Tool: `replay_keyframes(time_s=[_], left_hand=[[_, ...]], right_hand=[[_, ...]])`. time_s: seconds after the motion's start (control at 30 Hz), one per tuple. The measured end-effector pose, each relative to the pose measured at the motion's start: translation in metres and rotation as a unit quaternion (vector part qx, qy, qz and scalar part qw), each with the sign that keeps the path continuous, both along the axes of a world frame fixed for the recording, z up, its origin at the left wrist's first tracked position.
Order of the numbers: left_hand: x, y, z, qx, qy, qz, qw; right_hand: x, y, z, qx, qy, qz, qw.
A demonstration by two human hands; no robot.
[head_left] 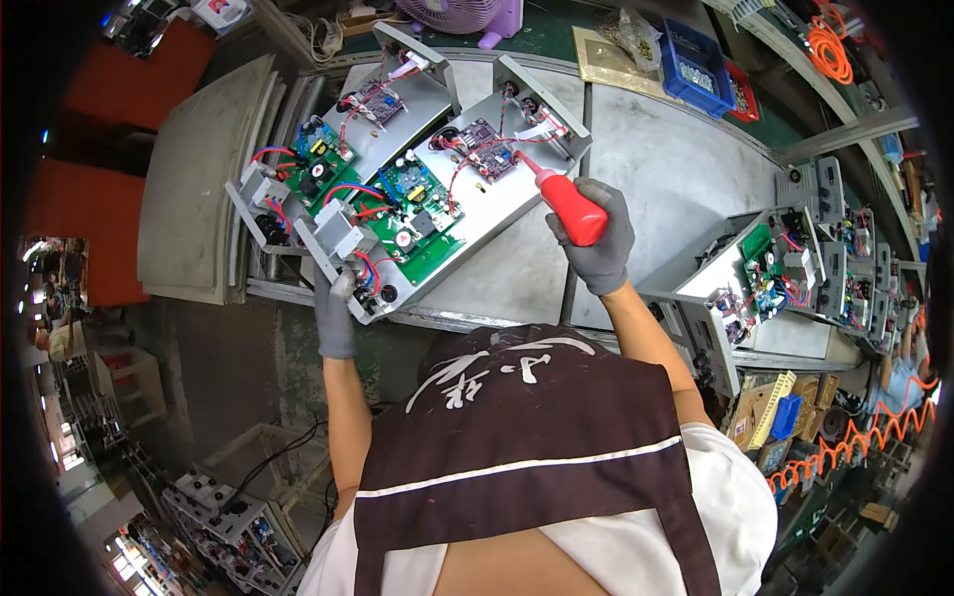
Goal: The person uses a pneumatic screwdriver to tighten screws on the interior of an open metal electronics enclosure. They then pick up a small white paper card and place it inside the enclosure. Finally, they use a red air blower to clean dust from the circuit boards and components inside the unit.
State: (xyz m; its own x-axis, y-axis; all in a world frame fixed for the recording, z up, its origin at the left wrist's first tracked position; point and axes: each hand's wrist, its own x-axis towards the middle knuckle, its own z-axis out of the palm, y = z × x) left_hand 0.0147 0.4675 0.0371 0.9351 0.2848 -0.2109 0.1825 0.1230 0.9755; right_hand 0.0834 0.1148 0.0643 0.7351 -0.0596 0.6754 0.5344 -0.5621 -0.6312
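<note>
In my right hand (608, 243), gloved in grey, is a red squeeze bottle (576, 211) with a thin nozzle. The nozzle tip is at the edge of a small purple circuit board (484, 149) in an open metal chassis (467, 238); whether it touches the board I cannot tell. A green circuit board (422, 223) with red and blue wires lies in the same chassis. My left hand (336, 313), also in a grey glove, grips the chassis at its near left end panel, its fingers partly hidden by the metal. Close on the left stands a second open chassis (402, 134) with similar boards.
A grey metal bench top (661, 159) carries the work. More open chassis (760, 263) with boards stand on the right. Toward the back are a blue bin (696, 70) of small parts, a brass-coloured tray (606, 60) and a purple fan (462, 15). Grey panels (204, 189) stand left.
</note>
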Motion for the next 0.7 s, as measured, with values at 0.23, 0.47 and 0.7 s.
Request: replay_keyframes(time_s=[0.23, 0.47, 0.7], left_hand=[[0.0, -0.002, 0.003, 0.027, 0.004, 0.006, 1.0], [0.002, -0.013, 0.013, 0.027, -0.019, 0.01, 0.999], [0.003, -0.012, 0.015, 0.045, -0.006, 0.013, 0.999]], right_hand=[[0.018, 0.01, 0.006, -0.113, -0.074, 0.071, 0.988], [0.029, 0.021, 0.008, -0.2, -0.078, 0.078, 0.974], [0.028, 0.031, 0.029, -0.225, -0.048, 0.061, 0.971]])
